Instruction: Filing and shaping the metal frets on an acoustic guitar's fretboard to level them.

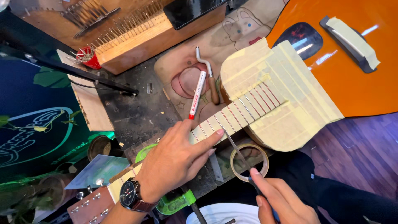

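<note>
Across the cluttered table (132, 112) lies an orange guitar (352, 83), its body at the upper right and its neck (232, 118) running down to the lower left. Pale masking tape (286, 103) covers the top of the body around the end of the neck and also the bridge (352, 37), leaving only the metal frets bare between strips. The left hand (174, 161), with a dark watch (129, 195) on a brown strap at the wrist, rests flat on the taped neck; its fingers are held loosely together and the index fingertip (219, 132) presses on the neck's edge. The right hand (286, 203) pinches a thin metal blade (238, 151) by its dark handle, between thumb and forefinger. The blade's tip meets the neck just beside the left index finger. A roll of tape (249, 162) lies under the blade, next to the guitar body. A white marker with a red cap (197, 95) and a bent metal tool with a wooden handle (209, 76) lie above the neck on a tan mat. A green clamp (176, 201) sits below the left wrist. A wooden block studded with pins (141, 33) stands at the top.
</note>
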